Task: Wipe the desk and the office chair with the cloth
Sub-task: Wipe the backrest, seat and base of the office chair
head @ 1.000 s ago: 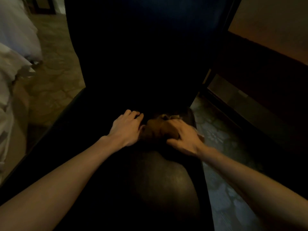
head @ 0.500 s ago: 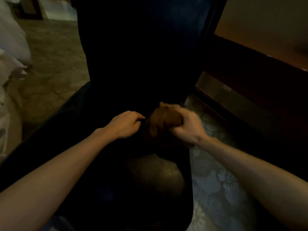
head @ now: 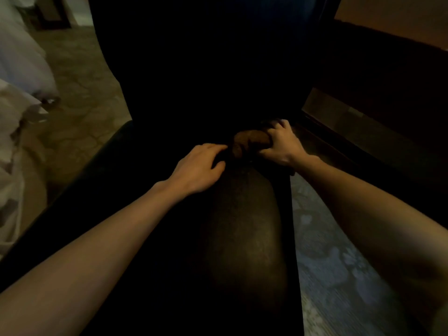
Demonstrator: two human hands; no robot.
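Note:
A dark office chair fills the middle of the dim head view; its seat [head: 242, 234] catches a faint sheen and its tall backrest [head: 206, 57] rises black behind. A bunched brown cloth [head: 249, 141] lies at the back right of the seat, where seat meets backrest. My right hand [head: 281, 144] grips the cloth's right end with curled fingers. My left hand [head: 198, 166] rests on the seat just left of the cloth, fingers bent, fingertips touching its dark left end. Whether the left hand pinches the cloth is too dark to tell.
A dark wooden desk [head: 388, 76] stands to the right of the chair, its top lit orange at the upper right. Patterned floor [head: 334, 263] shows between chair and desk. White fabric [head: 21, 76] hangs at the left over beige floor tiles.
My right hand has carried the cloth a little further right and back along the seat's rear edge. My left hand stays beside it and its fingers have spread slightly.

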